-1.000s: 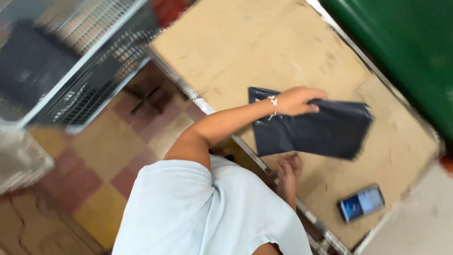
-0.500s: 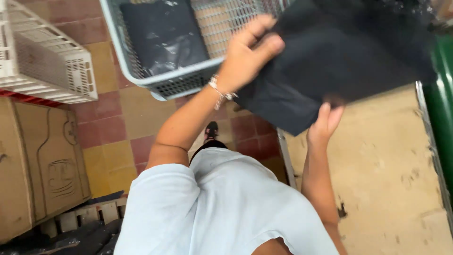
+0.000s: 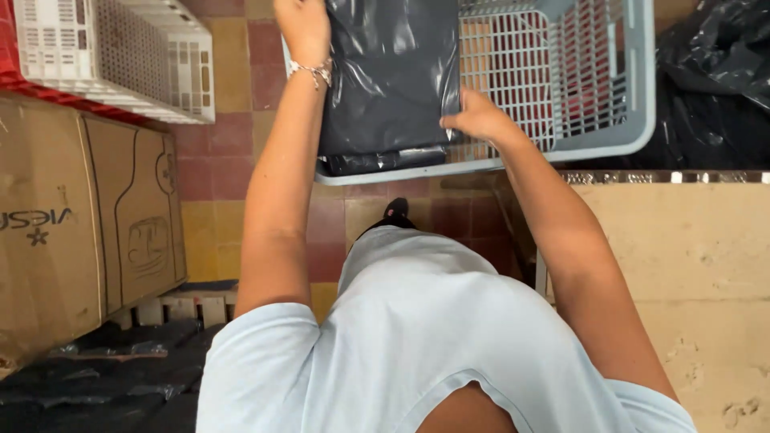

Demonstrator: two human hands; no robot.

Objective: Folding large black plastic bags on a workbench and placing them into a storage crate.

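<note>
A flat dark grey plastic parcel bag (image 3: 391,76) lies over the left part of a grey-blue wire-mesh basket (image 3: 561,152), on top of another dark bag. My left hand (image 3: 303,22), a beaded bracelet at its wrist, grips the bag's far left edge near the top of the head view. My right hand (image 3: 479,120) holds the bag's near right corner, fingers pinched on it. Both arms reach forward over my light blue shirt.
A white plastic crate (image 3: 120,56) stands at upper left on a red one. A brown cardboard box (image 3: 80,216) sits at left over black plastic sheets. A beige table top (image 3: 682,273) lies at right, black bags (image 3: 714,72) behind it. Red and yellow floor tiles below.
The view swung from the table to the basket. The dark bag, held up in front of me before, has come down onto the basket with both hands still on it.
</note>
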